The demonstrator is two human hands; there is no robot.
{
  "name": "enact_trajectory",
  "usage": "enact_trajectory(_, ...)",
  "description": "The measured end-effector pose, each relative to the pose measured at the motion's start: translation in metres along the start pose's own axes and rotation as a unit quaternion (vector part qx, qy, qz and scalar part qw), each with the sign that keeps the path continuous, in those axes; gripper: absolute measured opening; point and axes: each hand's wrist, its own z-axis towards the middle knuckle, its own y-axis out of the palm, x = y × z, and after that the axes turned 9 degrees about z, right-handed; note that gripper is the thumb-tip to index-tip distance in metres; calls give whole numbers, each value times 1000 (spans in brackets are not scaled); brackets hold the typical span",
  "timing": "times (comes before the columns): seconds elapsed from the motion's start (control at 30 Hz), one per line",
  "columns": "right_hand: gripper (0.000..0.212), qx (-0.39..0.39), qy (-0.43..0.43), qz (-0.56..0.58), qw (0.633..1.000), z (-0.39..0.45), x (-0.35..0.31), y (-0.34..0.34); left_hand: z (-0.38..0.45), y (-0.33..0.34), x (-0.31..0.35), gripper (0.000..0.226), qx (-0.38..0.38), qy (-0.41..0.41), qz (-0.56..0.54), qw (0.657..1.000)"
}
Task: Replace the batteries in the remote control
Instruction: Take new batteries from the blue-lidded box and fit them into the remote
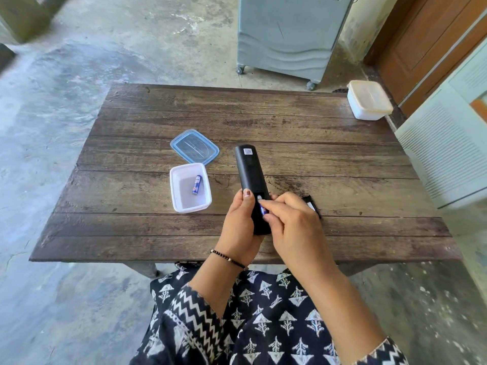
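My left hand grips the lower end of a black remote control, held back side up over the wooden table with its battery bay uncovered. My right hand pinches a blue battery at the bay with thumb and fingertips. A second blue battery lies in a small white container left of the remote. The black battery cover lies on the table just right of my right hand, partly hidden by it.
A blue-rimmed clear lid rests behind the white container. A closed white box stands at the far right corner. A grey wheeled cooler sits beyond the table, with a wooden door at the right.
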Motion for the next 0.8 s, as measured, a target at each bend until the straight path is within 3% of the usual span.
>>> enact_trajectory(0.17, 7, 12, 66, 33, 997, 7, 2, -2, 0, 0, -1, 25, 16, -6, 3, 1000)
enact_trajectory(0.23, 8, 3, 56, 21, 998, 7, 1, -4, -1, -1, -1, 24, 18, -14, 2, 1000)
enact_trajectory(0.33, 22, -21, -1, -57, 998, -2, -4, -9, 0, 0, 3, 24, 11, -27, -20, 999)
enact_trajectory(0.47, 38, -43, -6, -145, 988, -9, -11, -10, -1, 3, 5, 23, 0, -38, -35, 999)
enact_trajectory(0.8, 54, -78, 16, -171, 982, -7, -15, -11, -6, 2, 4, 24, 1, -51, -31, 998)
